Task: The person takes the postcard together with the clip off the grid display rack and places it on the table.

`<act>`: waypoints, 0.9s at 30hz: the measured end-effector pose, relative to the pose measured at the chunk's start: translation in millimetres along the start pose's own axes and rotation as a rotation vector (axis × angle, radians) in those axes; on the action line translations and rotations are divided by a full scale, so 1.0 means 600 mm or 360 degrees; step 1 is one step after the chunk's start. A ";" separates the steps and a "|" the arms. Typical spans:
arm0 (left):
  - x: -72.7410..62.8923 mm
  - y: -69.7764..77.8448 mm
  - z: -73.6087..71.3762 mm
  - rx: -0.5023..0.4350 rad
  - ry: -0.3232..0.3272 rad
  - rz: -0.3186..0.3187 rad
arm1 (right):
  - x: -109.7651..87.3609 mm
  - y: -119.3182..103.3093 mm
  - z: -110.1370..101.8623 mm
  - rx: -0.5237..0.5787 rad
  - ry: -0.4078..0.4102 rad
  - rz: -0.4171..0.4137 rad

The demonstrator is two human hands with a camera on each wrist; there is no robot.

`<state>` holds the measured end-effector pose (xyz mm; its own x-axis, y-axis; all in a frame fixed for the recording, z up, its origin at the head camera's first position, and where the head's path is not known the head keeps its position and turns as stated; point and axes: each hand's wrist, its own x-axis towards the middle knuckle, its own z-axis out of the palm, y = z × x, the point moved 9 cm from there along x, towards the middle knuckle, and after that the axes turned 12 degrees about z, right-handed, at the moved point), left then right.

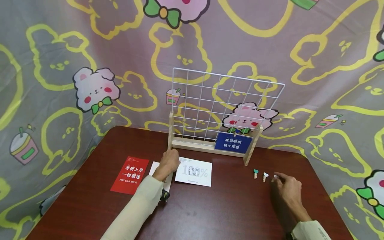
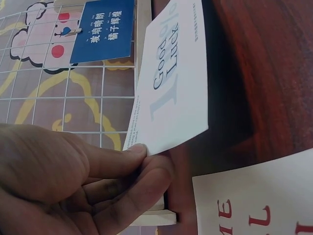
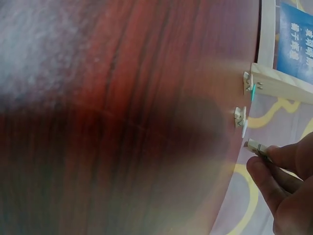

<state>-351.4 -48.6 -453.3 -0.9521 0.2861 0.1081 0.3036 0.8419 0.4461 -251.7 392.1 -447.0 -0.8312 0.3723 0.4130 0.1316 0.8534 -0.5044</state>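
My left hand (image 1: 168,163) pinches the corner of a white "Good Luck" card (image 1: 198,179) between thumb and fingers. In the left wrist view this card (image 2: 183,83) is tilted up off the table at the held end. On the right side of the table, my right hand (image 1: 289,191) pinches a small wooden clothespin (image 3: 257,147) by one end. Two more clothespins lie to the left of that hand, one with a teal heart (image 1: 255,174) and one with a white heart (image 1: 265,177).
Behind stands a white wire grid (image 1: 207,110) on a wooden base (image 1: 192,146). A blue card (image 1: 232,143) hangs at its lower right by a blue-heart clothespin (image 1: 237,132). A red card (image 1: 129,176) lies at left; beside it, a white card with red letters (image 2: 264,196) is partly under my left arm.
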 end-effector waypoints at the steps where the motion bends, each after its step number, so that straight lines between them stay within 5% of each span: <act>1: 0.000 -0.001 0.001 -0.0001 0.0000 -0.0008 | -0.001 0.002 0.001 -0.0006 -0.0008 0.0012; 27: 0.006 -0.007 0.012 0.0026 -0.0033 -0.0037 | 0.005 0.035 0.025 -0.0079 -0.0159 0.0112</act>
<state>-355.9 -47.9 -461.4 -0.9579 0.2759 0.0794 0.2824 0.8557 0.4336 -259.4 405.4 -467.8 -0.8683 0.3957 0.2992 0.2158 0.8444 -0.4903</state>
